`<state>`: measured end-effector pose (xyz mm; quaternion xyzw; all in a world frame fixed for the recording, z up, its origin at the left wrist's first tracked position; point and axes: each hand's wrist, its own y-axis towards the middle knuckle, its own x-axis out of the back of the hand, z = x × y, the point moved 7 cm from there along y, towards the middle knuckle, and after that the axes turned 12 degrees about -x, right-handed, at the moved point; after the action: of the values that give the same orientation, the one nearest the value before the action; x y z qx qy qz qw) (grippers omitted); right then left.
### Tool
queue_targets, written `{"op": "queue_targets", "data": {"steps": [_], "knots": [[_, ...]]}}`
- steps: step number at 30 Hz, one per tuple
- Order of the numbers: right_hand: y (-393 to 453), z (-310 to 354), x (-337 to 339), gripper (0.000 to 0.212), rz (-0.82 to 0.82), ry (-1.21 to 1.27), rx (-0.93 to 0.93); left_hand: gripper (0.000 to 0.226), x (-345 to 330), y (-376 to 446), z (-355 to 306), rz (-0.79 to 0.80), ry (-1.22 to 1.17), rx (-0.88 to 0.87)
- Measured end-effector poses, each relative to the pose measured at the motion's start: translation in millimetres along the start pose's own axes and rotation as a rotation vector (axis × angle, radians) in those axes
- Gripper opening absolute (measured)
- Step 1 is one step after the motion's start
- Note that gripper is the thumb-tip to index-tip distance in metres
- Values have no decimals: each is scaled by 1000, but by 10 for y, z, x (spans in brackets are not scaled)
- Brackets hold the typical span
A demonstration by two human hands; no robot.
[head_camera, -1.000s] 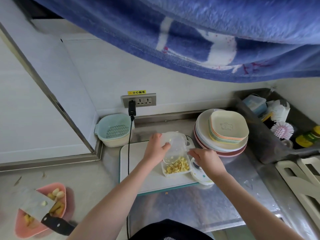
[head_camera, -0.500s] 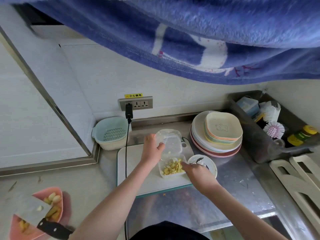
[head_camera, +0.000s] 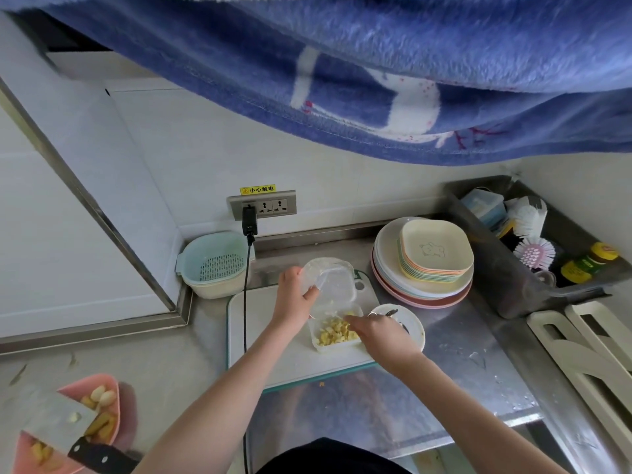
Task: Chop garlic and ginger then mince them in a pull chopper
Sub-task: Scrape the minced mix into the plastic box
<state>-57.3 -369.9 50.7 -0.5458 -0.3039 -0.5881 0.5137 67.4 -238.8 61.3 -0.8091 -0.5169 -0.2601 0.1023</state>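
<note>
Hands first: your left hand (head_camera: 295, 297) reaches over the white board (head_camera: 260, 333) and grips the clear lid (head_camera: 330, 280) at its left edge, thumb curled over the rim, holding it tilted up behind the tub (head_camera: 337, 331). Your right hand (head_camera: 379, 331) comes in from the right, fingers extended into the tub's right side and touching the pieces; whether it pinches any you cannot tell. The two hands sit near each other with the tub between them.

The tub stands on the board toward its right edge and holds a loose heap of chopped garlic and ginger (head_camera: 335, 331), pale yellow. Just right of the board, on the bench (head_camera: 455, 347), a small white dish (head_camera: 412, 325) lies partly under your right wrist with something dark on it.

At the bench's back right, a stack of plates (head_camera: 424, 271) carries square bowls. At the back left stands a green colander (head_camera: 217, 265) set in a cream bowl. At the near left corner, a pink dish (head_camera: 113, 388) holds garlic cloves and ginger pieces, with a cleaver (head_camera: 61, 424) lying across it.
</note>
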Motion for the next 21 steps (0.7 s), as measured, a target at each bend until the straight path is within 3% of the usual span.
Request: {"op": "queue_targets", "data": {"steps": [3,9,17,21], "knots": [[-22,-9,80,43,3,-32,25,33,23,-4,94,-5,-54,52],[305,239,621,71,-193,-14,59,33,-51,-47,167,20,-233,174],[175,184,295,69,30,-141,133,34,66,-11,179,-2,-297,195],[220,146,446,69,-69,-82,106,36,-2,7,185,16,-296,185]]}}
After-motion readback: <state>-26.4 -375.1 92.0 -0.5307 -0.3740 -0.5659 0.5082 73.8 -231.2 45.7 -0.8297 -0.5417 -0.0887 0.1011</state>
